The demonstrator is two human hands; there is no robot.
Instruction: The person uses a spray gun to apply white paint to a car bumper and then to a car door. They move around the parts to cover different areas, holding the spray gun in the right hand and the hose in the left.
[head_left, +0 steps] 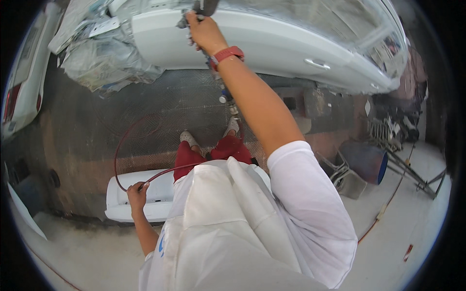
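From my end I see a dark, stained floor (pixel 82 136) with brownish patches and a fine mesh pattern across its middle. Two pale shoes with holes in their uppers (pixel 189 139) stand on it, the right one a little ahead of the left. Off to the right I make out a dark drum (pixel 361 157) with a blue end, beside a metal frame (pixel 350 186) (perhaps a chair; I can't tell). A dark red hose (pixel 116 160) loops low, its contact with the floor unclear to me.
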